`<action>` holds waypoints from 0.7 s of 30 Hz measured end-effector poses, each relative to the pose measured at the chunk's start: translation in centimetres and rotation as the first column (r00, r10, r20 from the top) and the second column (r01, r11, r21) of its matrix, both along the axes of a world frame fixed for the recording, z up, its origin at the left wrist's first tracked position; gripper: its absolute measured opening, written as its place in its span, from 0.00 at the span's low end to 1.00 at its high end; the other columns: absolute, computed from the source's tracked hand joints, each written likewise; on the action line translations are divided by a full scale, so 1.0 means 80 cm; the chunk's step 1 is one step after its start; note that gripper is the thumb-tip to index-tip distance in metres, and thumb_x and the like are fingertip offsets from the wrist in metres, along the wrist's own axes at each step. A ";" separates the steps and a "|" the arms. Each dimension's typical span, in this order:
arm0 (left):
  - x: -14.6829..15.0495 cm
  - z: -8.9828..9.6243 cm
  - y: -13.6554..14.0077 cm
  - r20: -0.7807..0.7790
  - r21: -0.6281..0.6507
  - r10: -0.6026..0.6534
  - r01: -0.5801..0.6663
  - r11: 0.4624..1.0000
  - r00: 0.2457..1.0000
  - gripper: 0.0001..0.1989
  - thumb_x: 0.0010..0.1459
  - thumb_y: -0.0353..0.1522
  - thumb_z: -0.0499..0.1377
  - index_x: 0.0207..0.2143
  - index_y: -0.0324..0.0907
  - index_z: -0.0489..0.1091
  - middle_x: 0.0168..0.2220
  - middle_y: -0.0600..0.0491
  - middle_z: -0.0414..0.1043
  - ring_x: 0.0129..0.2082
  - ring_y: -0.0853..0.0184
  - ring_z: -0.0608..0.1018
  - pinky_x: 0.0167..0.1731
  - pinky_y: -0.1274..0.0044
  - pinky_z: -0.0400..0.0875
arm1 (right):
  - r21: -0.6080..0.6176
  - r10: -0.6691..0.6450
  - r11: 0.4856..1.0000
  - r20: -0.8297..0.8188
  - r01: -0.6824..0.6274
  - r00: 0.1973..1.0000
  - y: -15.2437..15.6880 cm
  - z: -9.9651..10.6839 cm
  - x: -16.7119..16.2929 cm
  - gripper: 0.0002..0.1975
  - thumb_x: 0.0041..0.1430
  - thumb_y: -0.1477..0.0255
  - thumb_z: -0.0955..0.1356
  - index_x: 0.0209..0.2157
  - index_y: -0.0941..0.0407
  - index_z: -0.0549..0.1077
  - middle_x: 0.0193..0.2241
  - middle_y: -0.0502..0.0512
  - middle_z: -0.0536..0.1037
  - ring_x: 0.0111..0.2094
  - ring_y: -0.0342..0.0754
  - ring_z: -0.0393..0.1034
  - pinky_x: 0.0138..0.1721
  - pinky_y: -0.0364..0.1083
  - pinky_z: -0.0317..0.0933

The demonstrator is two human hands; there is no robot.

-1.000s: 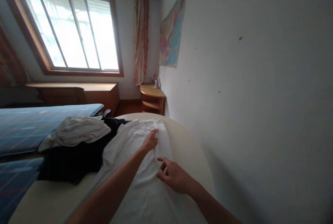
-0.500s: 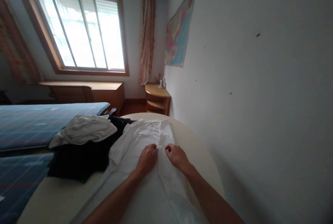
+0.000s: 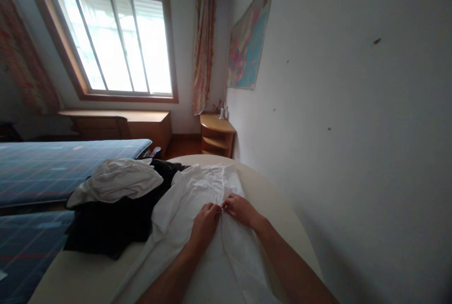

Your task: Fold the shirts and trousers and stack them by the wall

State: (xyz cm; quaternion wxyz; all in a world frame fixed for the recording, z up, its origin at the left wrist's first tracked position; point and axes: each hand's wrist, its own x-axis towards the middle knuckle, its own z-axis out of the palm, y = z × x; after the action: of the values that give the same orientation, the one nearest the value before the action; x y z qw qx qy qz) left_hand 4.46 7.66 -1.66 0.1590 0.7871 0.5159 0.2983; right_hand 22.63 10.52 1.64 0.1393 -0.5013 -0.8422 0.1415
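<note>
Our white shirt (image 3: 199, 188) lies spread on the round cream tabletop (image 3: 273, 196), its upper end close to the far edge and its body running down toward the near edge, where the picture cuts it off. A strip of bare tabletop shows along the right edge.

Our left hand (image 3: 205, 225) and right hand (image 3: 242, 211) meet at the front placket (image 3: 223, 182), fingertips nearly touching. On both, the fingers are bent and drawn narrow, and they appear to pinch the white cloth between thumb and forefinger; whether a button sits between them is too small to tell.

To do this well, we would judge a light pinch best, one hand on each side of the seam, with the two layers level so the front does not pucker. Thin cloth like this probably creeps easily, so we should work with the fingertips and avoid dragging it with our forearms. The upper front is wrinkled and may want smoothing.

By the left edge, a black garment (image 3: 106, 228) with a greyish-white garment (image 3: 123, 181) on top lies beside the shirt.
</note>
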 end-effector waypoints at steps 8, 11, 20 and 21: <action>0.005 0.011 -0.008 0.105 -0.007 0.041 -0.040 0.999 0.994 0.07 0.63 0.33 0.56 0.44 0.45 0.70 0.44 0.52 0.76 0.46 0.63 0.75 0.48 0.73 0.67 | 0.184 -0.034 0.982 0.020 0.030 0.999 -0.007 0.005 -0.008 0.10 0.69 0.73 0.61 0.40 0.57 0.74 0.41 0.57 0.75 0.44 0.49 0.70 0.47 0.46 0.60; 0.008 0.013 -0.009 0.166 -0.033 0.100 -0.096 0.995 0.981 0.11 0.62 0.36 0.58 0.46 0.45 0.69 0.43 0.51 0.76 0.44 0.63 0.77 0.47 0.72 0.68 | 0.174 -0.022 0.984 -0.144 0.047 0.989 -0.010 0.002 -0.011 0.08 0.68 0.73 0.62 0.40 0.56 0.73 0.40 0.55 0.75 0.42 0.47 0.70 0.47 0.44 0.60; 0.007 0.006 -0.002 0.086 0.028 0.022 -0.024 0.999 0.996 0.17 0.61 0.25 0.56 0.50 0.46 0.72 0.38 0.52 0.79 0.44 0.64 0.76 0.47 0.73 0.68 | 0.077 -0.210 0.971 -0.188 0.228 0.959 0.046 -0.008 0.003 0.13 0.65 0.77 0.62 0.47 0.56 0.74 0.48 0.56 0.75 0.50 0.45 0.70 0.54 0.42 0.59; 0.007 0.005 -0.002 0.078 0.038 0.011 -0.014 0.999 0.997 0.16 0.61 0.24 0.55 0.49 0.46 0.73 0.39 0.52 0.79 0.44 0.64 0.76 0.48 0.72 0.68 | 0.078 -0.247 0.963 -0.142 0.259 0.959 0.057 -0.005 0.002 0.14 0.65 0.76 0.62 0.49 0.56 0.74 0.49 0.56 0.74 0.51 0.44 0.69 0.55 0.41 0.58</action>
State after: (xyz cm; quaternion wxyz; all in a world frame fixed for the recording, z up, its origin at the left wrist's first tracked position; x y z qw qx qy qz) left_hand 5.02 7.50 -1.28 0.1619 0.7745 0.5083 0.3398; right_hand 22.80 15.07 1.21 0.2352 -0.5872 -0.7659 0.1147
